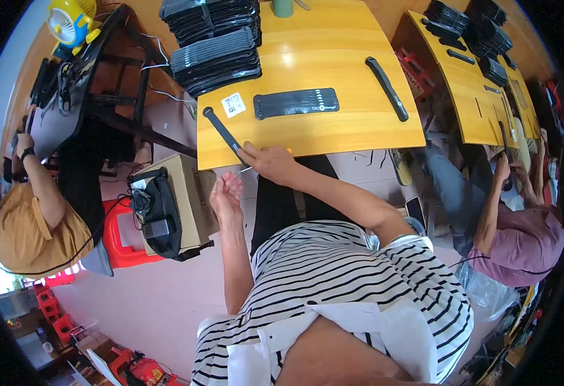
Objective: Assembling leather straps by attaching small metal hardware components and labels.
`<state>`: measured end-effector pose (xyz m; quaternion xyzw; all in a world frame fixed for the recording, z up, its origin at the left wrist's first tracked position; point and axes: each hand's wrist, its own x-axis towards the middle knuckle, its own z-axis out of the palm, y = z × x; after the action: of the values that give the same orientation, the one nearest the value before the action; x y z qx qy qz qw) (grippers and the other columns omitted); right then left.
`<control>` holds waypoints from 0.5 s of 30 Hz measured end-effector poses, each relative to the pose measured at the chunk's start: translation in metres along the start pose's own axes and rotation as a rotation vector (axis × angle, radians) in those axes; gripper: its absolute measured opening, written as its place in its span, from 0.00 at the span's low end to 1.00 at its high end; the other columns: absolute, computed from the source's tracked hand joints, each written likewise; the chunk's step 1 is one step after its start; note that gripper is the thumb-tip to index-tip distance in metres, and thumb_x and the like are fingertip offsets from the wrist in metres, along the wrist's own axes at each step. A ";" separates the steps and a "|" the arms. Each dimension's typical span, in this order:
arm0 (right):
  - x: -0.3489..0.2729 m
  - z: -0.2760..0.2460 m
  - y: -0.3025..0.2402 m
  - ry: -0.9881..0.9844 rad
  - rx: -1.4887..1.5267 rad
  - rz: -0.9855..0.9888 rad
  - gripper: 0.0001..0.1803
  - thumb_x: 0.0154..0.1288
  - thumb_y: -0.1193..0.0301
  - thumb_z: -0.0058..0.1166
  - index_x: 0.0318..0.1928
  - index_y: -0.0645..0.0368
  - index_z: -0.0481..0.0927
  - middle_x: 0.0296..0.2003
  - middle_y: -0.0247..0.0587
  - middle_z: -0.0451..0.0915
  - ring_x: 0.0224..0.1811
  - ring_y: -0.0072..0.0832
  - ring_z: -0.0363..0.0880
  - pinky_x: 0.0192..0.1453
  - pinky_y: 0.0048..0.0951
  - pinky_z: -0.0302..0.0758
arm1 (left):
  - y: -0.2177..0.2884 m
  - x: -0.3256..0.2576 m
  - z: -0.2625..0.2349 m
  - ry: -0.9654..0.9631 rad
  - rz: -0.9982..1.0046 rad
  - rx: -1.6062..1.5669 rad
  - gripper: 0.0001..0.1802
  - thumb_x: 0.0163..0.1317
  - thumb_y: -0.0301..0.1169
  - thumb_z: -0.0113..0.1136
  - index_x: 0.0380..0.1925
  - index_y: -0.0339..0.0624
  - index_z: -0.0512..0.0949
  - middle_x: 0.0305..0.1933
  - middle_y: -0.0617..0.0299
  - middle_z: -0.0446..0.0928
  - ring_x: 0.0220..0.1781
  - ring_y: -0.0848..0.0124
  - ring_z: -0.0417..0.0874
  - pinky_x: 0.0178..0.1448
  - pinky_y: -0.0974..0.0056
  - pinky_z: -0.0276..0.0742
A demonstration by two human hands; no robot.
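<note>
A narrow black strap (221, 128) with a looped far end lies slantwise over the table's near left edge. My right hand (272, 165) has closed its fingers on the strap's near end. From under that hand a thin metal shaft (246, 169) sticks out to the left, and a small orange piece shows behind the knuckles; whether they are one tool I cannot tell. Below the edge, my left hand (227, 193) is palm up, fingers loosely curled and apart, seemingly holding nothing. Beyond lie a wide bundle of black straps (296, 103) and a white printed label (234, 105).
Tall stacks of black straps (214, 58) stand at the table's (333, 38) far left. Another strap (387, 89) lies right. A cardboard box (195, 193) with a black bag sits beside a red stool (118, 235). People work at tables on both sides.
</note>
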<state>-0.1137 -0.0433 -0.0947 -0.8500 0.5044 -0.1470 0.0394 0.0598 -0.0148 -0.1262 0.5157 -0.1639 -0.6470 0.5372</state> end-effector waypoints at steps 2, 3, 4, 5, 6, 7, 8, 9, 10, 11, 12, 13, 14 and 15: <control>-0.003 0.002 0.002 0.134 -0.033 -0.121 0.18 0.53 0.71 0.48 0.47 0.63 0.70 0.33 0.39 0.71 0.26 0.32 0.79 0.24 0.31 0.75 | -0.004 0.001 -0.002 -0.098 -0.045 -0.002 0.18 0.65 0.43 0.47 0.42 0.40 0.73 0.36 0.57 0.78 0.36 0.70 0.78 0.40 0.68 0.74; -0.006 0.002 0.003 0.130 -0.038 -0.123 0.18 0.53 0.71 0.48 0.47 0.63 0.70 0.33 0.39 0.71 0.26 0.32 0.79 0.24 0.31 0.75 | -0.007 0.003 -0.002 -0.199 -0.090 0.003 0.18 0.64 0.44 0.48 0.43 0.40 0.73 0.37 0.57 0.78 0.38 0.70 0.78 0.41 0.68 0.74; -0.007 -0.001 0.001 0.153 0.010 -0.106 0.19 0.52 0.72 0.50 0.47 0.59 0.71 0.35 0.39 0.71 0.28 0.31 0.78 0.26 0.29 0.75 | -0.006 0.003 0.002 -0.196 -0.087 -0.005 0.18 0.64 0.44 0.48 0.43 0.40 0.73 0.37 0.57 0.78 0.38 0.70 0.78 0.41 0.68 0.74; -0.009 -0.004 -0.001 0.176 0.058 -0.087 0.20 0.50 0.72 0.52 0.47 0.56 0.73 0.36 0.39 0.72 0.30 0.30 0.78 0.28 0.28 0.75 | -0.005 0.004 0.006 -0.319 -0.192 -0.090 0.19 0.65 0.43 0.47 0.43 0.38 0.73 0.38 0.57 0.78 0.38 0.70 0.78 0.42 0.67 0.74; -0.014 -0.007 -0.003 0.172 0.055 -0.092 0.20 0.50 0.72 0.52 0.47 0.56 0.73 0.36 0.39 0.72 0.30 0.30 0.78 0.28 0.28 0.75 | -0.005 0.005 0.011 -0.443 -0.297 -0.174 0.20 0.65 0.43 0.46 0.43 0.37 0.73 0.38 0.58 0.78 0.39 0.70 0.78 0.44 0.66 0.74; -0.022 -0.009 -0.006 0.222 0.161 -0.083 0.19 0.50 0.73 0.53 0.46 0.56 0.74 0.36 0.38 0.73 0.30 0.30 0.78 0.28 0.28 0.75 | 0.002 -0.003 0.025 -0.444 -0.300 -0.178 0.20 0.65 0.43 0.46 0.43 0.37 0.73 0.38 0.58 0.78 0.39 0.70 0.78 0.44 0.66 0.74; -0.028 -0.013 -0.009 0.272 0.266 -0.071 0.18 0.49 0.74 0.54 0.45 0.56 0.76 0.36 0.38 0.74 0.31 0.30 0.77 0.28 0.28 0.75 | 0.012 -0.018 0.046 -0.440 -0.297 -0.202 0.19 0.65 0.43 0.48 0.43 0.37 0.73 0.39 0.59 0.78 0.40 0.70 0.78 0.45 0.65 0.73; -0.034 -0.019 -0.014 0.268 0.264 -0.068 0.18 0.49 0.74 0.54 0.45 0.56 0.76 0.36 0.38 0.74 0.31 0.30 0.77 0.28 0.28 0.75 | 0.017 -0.026 0.057 -0.435 -0.295 -0.224 0.19 0.64 0.43 0.49 0.44 0.37 0.73 0.39 0.59 0.78 0.40 0.70 0.78 0.46 0.63 0.73; -0.041 -0.025 -0.018 0.311 0.363 -0.030 0.19 0.48 0.75 0.54 0.45 0.55 0.76 0.37 0.38 0.74 0.31 0.31 0.77 0.29 0.28 0.75 | 0.013 -0.025 0.055 -0.433 -0.298 -0.229 0.19 0.64 0.43 0.49 0.44 0.37 0.73 0.39 0.59 0.78 0.40 0.70 0.78 0.46 0.63 0.73; -0.047 -0.028 -0.020 0.354 0.462 0.010 0.20 0.47 0.76 0.55 0.45 0.55 0.77 0.37 0.37 0.74 0.31 0.31 0.77 0.29 0.29 0.75 | 0.008 -0.023 0.051 -0.451 -0.272 -0.179 0.17 0.64 0.41 0.49 0.42 0.37 0.73 0.39 0.59 0.78 0.39 0.70 0.78 0.45 0.65 0.73; -0.052 -0.025 -0.019 0.357 0.492 0.025 0.23 0.48 0.77 0.55 0.49 0.55 0.75 0.35 0.39 0.73 0.32 0.32 0.75 0.32 0.28 0.74 | 0.004 -0.022 0.049 -0.467 -0.245 -0.128 0.16 0.64 0.40 0.50 0.40 0.38 0.74 0.39 0.59 0.77 0.39 0.71 0.78 0.43 0.66 0.74; -0.057 -0.034 -0.021 0.350 0.497 0.025 0.23 0.48 0.77 0.55 0.49 0.55 0.75 0.35 0.39 0.73 0.32 0.32 0.75 0.32 0.28 0.74 | 0.004 -0.023 0.049 -0.459 -0.248 -0.131 0.16 0.64 0.40 0.50 0.40 0.38 0.74 0.39 0.59 0.77 0.39 0.71 0.78 0.43 0.66 0.74; -0.060 -0.048 -0.023 0.280 0.616 0.134 0.23 0.49 0.77 0.54 0.50 0.55 0.75 0.34 0.40 0.71 0.32 0.32 0.74 0.33 0.28 0.72 | 0.004 -0.023 0.049 -0.411 -0.179 -0.120 0.14 0.64 0.38 0.50 0.38 0.38 0.74 0.38 0.59 0.77 0.38 0.72 0.78 0.42 0.68 0.74; -0.062 -0.055 -0.025 0.206 0.734 0.242 0.24 0.50 0.78 0.54 0.51 0.55 0.74 0.33 0.41 0.69 0.32 0.32 0.72 0.35 0.27 0.71 | 0.005 -0.024 0.050 -0.360 -0.110 -0.109 0.12 0.64 0.36 0.51 0.36 0.38 0.75 0.38 0.58 0.78 0.37 0.73 0.79 0.40 0.69 0.75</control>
<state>-0.1365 0.0271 -0.0500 -0.6945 0.5164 -0.3963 0.3066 0.0178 -0.0131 -0.0900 0.3701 -0.1937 -0.7650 0.4901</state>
